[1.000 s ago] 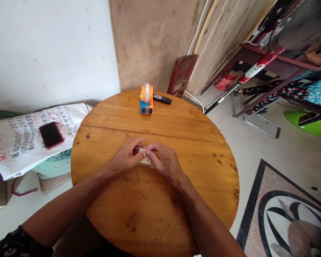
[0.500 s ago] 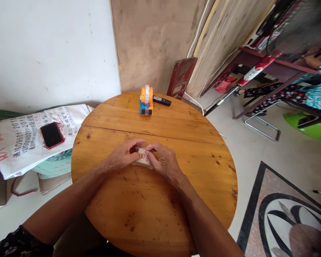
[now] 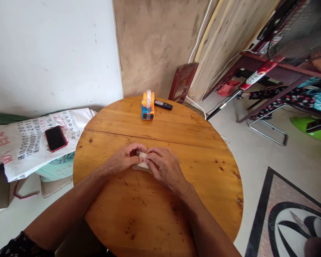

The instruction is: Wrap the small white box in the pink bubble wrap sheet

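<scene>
A small whitish block-like packet (image 3: 142,165) lies low over the middle of the round wooden table (image 3: 149,207), between my two hands. What kind of packet it is I cannot make out. My left hand (image 3: 127,157) grips its left side, thumb on top and fingers curled behind. My right hand (image 3: 164,165) is closed at its right side, with thumb and fingers pinching at the top face. The fingers cover much of the packet. Beyond the hands, an orange and blue tape dispenser (image 3: 148,105) stands near the table's far edge.
A black remote-like device (image 3: 163,105) lies beside the dispenser. To the left, a phone (image 3: 56,138) rests on a white printed sack (image 3: 29,153). A wooden chair (image 3: 183,82) stands behind the table. At right are a fan pole (image 3: 259,73) and a seated person's patterned trousers (image 3: 280,96).
My right hand's fingers have closed further over the packet's right side. My left hand keeps its grip. The whole view has shifted slightly.
</scene>
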Action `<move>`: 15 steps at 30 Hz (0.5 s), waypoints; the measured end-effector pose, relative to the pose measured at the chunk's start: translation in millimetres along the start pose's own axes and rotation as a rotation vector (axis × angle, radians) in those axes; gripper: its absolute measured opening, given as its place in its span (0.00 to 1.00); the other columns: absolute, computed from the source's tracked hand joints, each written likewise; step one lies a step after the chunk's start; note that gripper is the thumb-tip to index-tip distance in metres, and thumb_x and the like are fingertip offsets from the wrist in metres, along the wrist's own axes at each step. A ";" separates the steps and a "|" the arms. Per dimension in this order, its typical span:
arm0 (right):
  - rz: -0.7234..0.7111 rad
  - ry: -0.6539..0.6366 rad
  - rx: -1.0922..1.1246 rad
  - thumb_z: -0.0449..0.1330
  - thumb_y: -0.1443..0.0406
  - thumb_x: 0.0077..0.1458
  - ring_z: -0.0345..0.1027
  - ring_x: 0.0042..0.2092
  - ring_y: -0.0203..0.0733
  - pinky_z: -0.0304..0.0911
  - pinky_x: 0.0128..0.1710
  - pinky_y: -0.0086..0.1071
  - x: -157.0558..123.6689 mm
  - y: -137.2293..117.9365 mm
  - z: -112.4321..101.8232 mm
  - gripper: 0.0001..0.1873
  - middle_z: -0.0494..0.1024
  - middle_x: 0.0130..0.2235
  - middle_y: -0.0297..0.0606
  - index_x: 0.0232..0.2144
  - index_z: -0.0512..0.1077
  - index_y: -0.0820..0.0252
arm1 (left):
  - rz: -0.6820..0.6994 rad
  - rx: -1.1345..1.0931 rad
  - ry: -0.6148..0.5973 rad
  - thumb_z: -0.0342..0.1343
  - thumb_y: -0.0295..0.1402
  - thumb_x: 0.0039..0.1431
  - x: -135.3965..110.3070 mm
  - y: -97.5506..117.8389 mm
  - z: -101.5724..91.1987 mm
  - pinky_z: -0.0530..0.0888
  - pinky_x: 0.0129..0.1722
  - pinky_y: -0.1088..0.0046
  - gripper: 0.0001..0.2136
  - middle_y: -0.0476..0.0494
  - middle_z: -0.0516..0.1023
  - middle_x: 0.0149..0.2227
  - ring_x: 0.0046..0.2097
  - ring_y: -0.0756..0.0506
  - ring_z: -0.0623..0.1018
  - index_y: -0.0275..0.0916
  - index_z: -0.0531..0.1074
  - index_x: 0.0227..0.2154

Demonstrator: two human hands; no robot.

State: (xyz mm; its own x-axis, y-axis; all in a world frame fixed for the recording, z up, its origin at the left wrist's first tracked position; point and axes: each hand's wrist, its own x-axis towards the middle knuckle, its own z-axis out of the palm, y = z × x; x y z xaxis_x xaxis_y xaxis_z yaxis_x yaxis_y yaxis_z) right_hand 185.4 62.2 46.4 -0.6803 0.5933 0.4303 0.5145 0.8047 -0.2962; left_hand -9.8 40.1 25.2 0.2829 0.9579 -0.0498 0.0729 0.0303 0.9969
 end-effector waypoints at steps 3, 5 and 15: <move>-0.019 -0.009 -0.034 0.55 0.69 0.60 0.68 0.40 0.42 0.56 0.44 0.37 0.8 -1.1 -1.1 0.07 0.79 0.38 0.38 0.31 0.71 0.57 | 0.017 0.020 0.012 0.59 0.36 0.54 -0.2 0.8 -0.1 0.64 0.32 0.74 0.11 0.49 0.72 0.32 0.33 0.49 0.68 0.38 0.71 0.39; -0.015 -0.020 -0.052 0.54 0.69 0.60 0.68 0.38 0.42 0.55 0.46 0.38 1.5 -2.4 -1.9 0.07 0.79 0.37 0.38 0.31 0.71 0.57 | 0.028 0.050 0.010 0.58 0.36 0.54 -0.8 2.5 -0.4 0.64 0.33 0.73 0.09 0.50 0.71 0.32 0.33 0.49 0.68 0.39 0.71 0.37; -0.038 0.003 -0.185 0.53 0.71 0.59 0.66 0.39 0.44 0.51 0.53 0.43 0.1 -9.6 -0.5 0.08 0.79 0.37 0.38 0.33 0.70 0.56 | 0.003 0.063 -0.014 0.57 0.36 0.56 -2.1 6.5 0.3 0.63 0.31 0.74 0.10 0.51 0.69 0.30 0.32 0.50 0.67 0.38 0.71 0.38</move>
State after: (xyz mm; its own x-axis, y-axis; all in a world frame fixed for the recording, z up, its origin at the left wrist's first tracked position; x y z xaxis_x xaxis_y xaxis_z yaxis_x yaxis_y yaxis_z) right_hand 180.7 54.6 49.7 -0.6997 0.5623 0.4406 0.5759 0.8090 -0.1179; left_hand -9.6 38.2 31.8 0.2970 0.9537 -0.0483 0.1320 0.0091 0.9912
